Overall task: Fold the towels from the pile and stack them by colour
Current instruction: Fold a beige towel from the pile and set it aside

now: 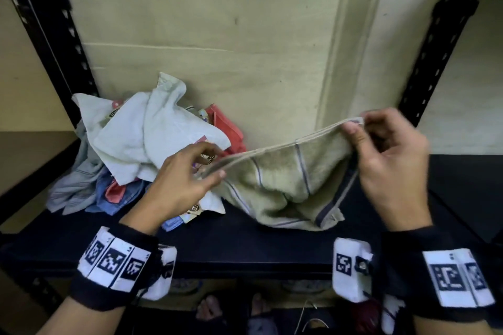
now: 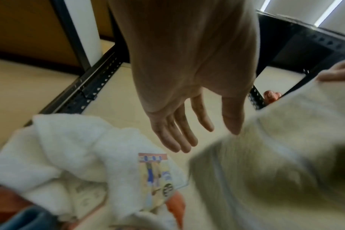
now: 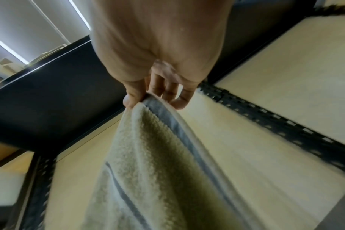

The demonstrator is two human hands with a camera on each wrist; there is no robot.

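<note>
A beige towel with thin blue stripes hangs partly lifted above the black shelf, its lower part resting on the shelf. My right hand pinches its upper right corner; the right wrist view shows the thumb and fingers of the right hand on the hem of the beige towel. My left hand is at the other end of that hem. In the left wrist view the left hand has straight fingers and only the thumb touches the beige towel. The unfolded pile lies at the left.
The pile holds a white towel on top, a red one behind and blue-grey ones at the left. A plywood back board closes the shelf, with perforated black uprights at both sides. The shelf's right part is bare.
</note>
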